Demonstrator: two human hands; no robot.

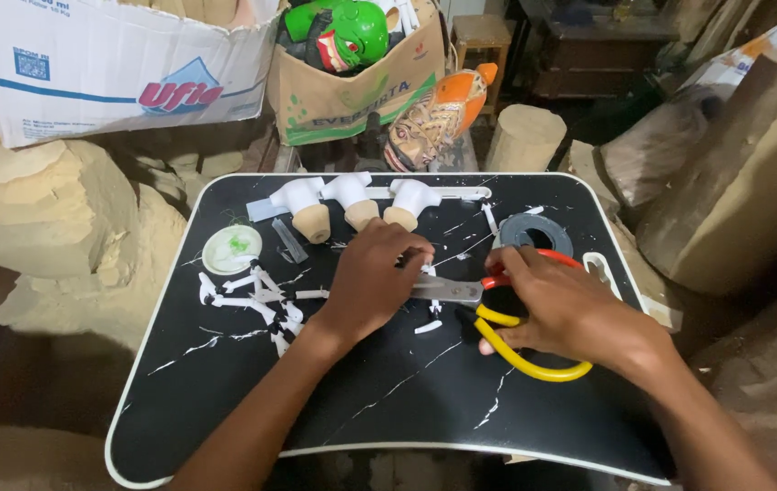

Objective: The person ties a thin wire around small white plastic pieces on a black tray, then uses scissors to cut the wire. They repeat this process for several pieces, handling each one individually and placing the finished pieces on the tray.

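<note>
Landmark: the scissors (484, 309), lying near the middle of the black tabletop (388, 400), blades pointing left, red and yellow handle loops to the right.
Right hand (570, 309): fingers hooked through the handle loops, gripping the scissors.
Left hand (375, 277): palm down at the blade end of the scissors, fingers curled and pinching a small white piece against the blades; the piece itself is mostly hidden.
White scraps (257, 295): a scatter of cut strips left of the scissors, beyond the left hand; one short scrap lies just below the blades.
Small round lid (231, 248): pale with a green smear, left of the scissors, above the scraps.
Three wooden pieces (352, 205): white tops, tan bases, in a row behind the scissors near the far edge.
Grey ring (536, 235): just behind the scissor handles.
Cardboard boxes (116, 64): well behind the scissors, off the tabletop.
</note>
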